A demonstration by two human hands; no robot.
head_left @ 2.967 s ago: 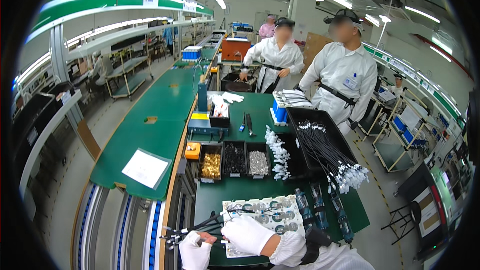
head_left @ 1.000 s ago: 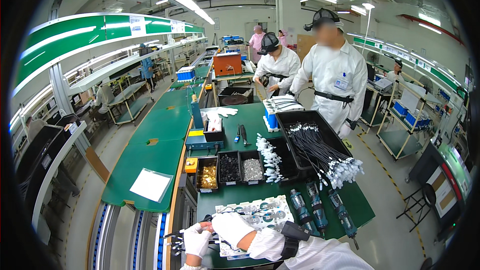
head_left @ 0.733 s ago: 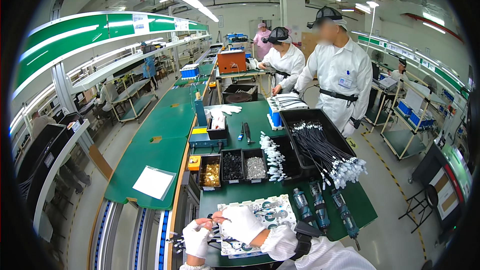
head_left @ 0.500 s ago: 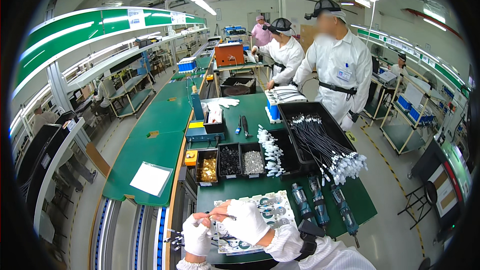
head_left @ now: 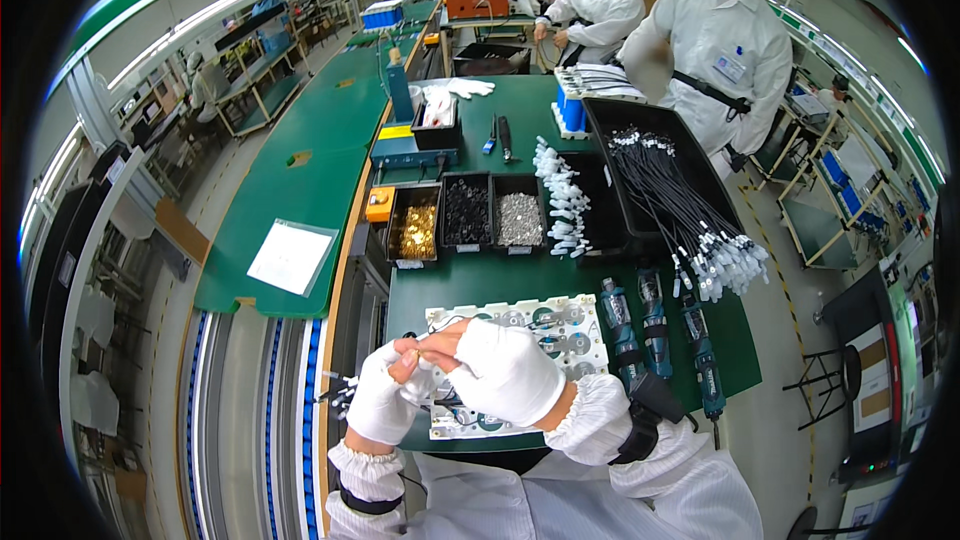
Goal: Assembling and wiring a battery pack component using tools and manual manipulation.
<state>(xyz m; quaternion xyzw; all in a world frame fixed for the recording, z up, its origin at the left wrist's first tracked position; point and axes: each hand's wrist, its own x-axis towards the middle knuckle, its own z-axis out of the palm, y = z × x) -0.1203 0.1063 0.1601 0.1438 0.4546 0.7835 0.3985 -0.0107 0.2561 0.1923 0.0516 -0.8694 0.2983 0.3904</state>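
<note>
My left hand and my right hand, both in white fingerless gloves, meet over the near edge of the green bench. Their bare fingertips pinch together on something tiny, mostly hidden by the fingers. From the outer side of my left hand sticks a small bunch of black cables with pale ends, its other part hidden by the glove. Under and behind my hands lies a white plate with round grey parts and wiring.
Bins of gold pieces, black pieces and silver pieces line the bench. Right of them is a black tray of black cables. Several electric screwdrivers lie nearer. Two co-workers in white stand beyond.
The view has tilted down, so the bench and bins appear higher and my sleeves show more. My hands stay joined at the fingertips, with the cable bunch still beside the left one.
</note>
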